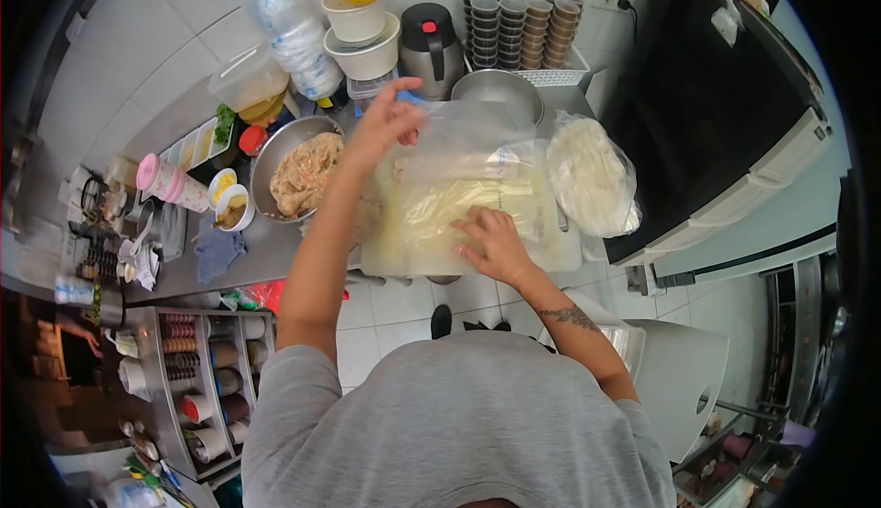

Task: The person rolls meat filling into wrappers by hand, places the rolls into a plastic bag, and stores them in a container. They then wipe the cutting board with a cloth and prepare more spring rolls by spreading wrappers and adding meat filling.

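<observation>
My left hand [393, 127] is raised at the back left of a pale cutting board [564, 256]. Its fingers look apart, though blurred, close to the edge of a clear plastic sheet [468, 132]. The sheet lies over the board and reaches back towards a steel bowl [528, 95]. My right hand [491, 242] rests on the plastic near the front of the board, fingers spread. Under the plastic is something pale yellow and flat, not clearly made out. Left of the board, a steel bowl [262, 178] holds a shredded orange-flecked mixture [306, 175].
A plastic bag of white stuff [592, 178] lies at right, beside a dark fridge [707, 122]. Behind stand a thermos [429, 54], stacked tubs [365, 49] and sauce cups [523, 31]. A blue cloth [220, 253] and pink-lidded cup [174, 182] are at left.
</observation>
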Demonstrator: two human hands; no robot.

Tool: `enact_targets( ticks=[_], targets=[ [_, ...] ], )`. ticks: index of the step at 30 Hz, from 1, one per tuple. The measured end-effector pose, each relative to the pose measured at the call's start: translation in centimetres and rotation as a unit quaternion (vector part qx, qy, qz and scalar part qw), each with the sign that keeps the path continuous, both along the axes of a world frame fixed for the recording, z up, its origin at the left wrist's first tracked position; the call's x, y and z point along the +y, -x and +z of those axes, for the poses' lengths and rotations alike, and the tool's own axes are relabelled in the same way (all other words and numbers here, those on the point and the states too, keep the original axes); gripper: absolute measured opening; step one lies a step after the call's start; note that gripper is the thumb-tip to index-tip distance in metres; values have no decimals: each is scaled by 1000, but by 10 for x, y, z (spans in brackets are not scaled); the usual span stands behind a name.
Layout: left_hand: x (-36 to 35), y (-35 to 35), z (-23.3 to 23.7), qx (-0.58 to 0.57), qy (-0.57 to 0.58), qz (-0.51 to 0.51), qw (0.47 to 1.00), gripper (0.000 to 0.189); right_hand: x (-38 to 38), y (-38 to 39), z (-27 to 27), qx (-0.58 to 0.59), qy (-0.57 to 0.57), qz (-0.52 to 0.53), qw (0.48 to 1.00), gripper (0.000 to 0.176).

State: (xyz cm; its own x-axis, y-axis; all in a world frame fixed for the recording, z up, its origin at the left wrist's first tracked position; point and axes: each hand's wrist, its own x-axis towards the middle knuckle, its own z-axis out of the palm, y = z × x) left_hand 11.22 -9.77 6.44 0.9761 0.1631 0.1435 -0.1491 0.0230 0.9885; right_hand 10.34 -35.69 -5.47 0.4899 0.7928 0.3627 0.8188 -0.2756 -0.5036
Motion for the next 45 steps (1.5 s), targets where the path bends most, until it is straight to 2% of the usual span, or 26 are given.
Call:
enact_targets(
  ticks=[2, 3, 4, 5, 6, 8, 11, 14, 17, 20, 23, 25, 28, 30, 31, 32, 33, 34, 37, 39, 42, 43, 45],
  targets=[
    [20, 7, 1, 4, 210, -104, 972, 29, -1, -4, 3, 38, 0, -2, 999, 41],
    [28, 0, -23, -3, 55, -67, 996, 31, 0, -5, 5, 46, 0, -2, 999, 41],
    [42, -13, -68, -11, -102, -29, 994, 33, 1, -5, 6, 53, 1, -2, 999, 42],
    [51, -23, -102, -20, -256, 9, 966, 36, 2, -6, 5, 52, 3, -5, 999, 43],
    [54, -26, -119, -46, -362, 9, 931, 38, 3, -7, 4, 51, 6, -8, 999, 45],
    [54, -26, -139, -97, -556, 8, 825, 41, 5, -9, 5, 56, 8, -15, 998, 48],
    [22, -14, -112, -26, -640, -41, 767, 44, 7, -10, 10, 66, 14, -21, 997, 52],
    [4, -1, -96, -87, -593, 8, 801, 40, 13, -15, 13, 80, 20, -31, 996, 54],
    [20, -9, -101, -56, -609, -68, 789, 44, 18, -24, 14, 129, 15, -41, 991, 57],
    [22, -20, -87, -51, -654, -116, 746, 39, 24, -33, 18, 173, 16, -49, 984, 59],
    [21, -26, -56, 73, -574, -170, 797, 33, 27, -46, 13, 208, 0, -53, 977, 57],
    [25, -30, -24, 107, -633, -160, 750, 30, 29, -53, 8, 207, -37, -47, 977, 49],
    [46, -33, 25, 125, -735, -169, 645, 31, 35, -67, 16, 216, 64, -90, 970, 35],
    [50, -24, 62, 139, -783, -151, 588, 28, 44, -87, -2, 166, -44, -25, 985, 29],
    [45, -18, 81, 152, -816, -144, 539, 27, 48, -96, -8, 139, -99, 7, 985, 27],
    [38, -11, 99, 163, -847, -136, 488, 25, 49, -99, 5, 290, -67, -14, 955, 28],
    [33, -4, 114, 174, -874, -128, 435, 24, 50, -98, 32, 433, -33, -34, 900, 29],
    [31, 2, 124, 178, -879, -116, 427, 22, 51, -101, 47, 566, 3, -54, 823, 31],
    [22, 19, 151, 211, -888, -102, 396, 20, 65, -124, 45, 697, -127, 59, 704, 34],
    [9, 26, 172, 258, -887, -118, 364, 20, 69, -121, 71, 734, -77, 44, 674, 37],
    [-8, 43, 189, 285, -844, -116, 440, 19, 78, -113, 82, 762, 2, -22, 647, 45],
    [-12, 48, 187, 254, -843, -138, 454, 19, 79, -112, 80, 766, 29, -51, 641, 48],
    [-19, 57, 177, 193, -837, -179, 480, 19, 74, -110, 67, 748, 40, 41, 662, 52]
  ],
)
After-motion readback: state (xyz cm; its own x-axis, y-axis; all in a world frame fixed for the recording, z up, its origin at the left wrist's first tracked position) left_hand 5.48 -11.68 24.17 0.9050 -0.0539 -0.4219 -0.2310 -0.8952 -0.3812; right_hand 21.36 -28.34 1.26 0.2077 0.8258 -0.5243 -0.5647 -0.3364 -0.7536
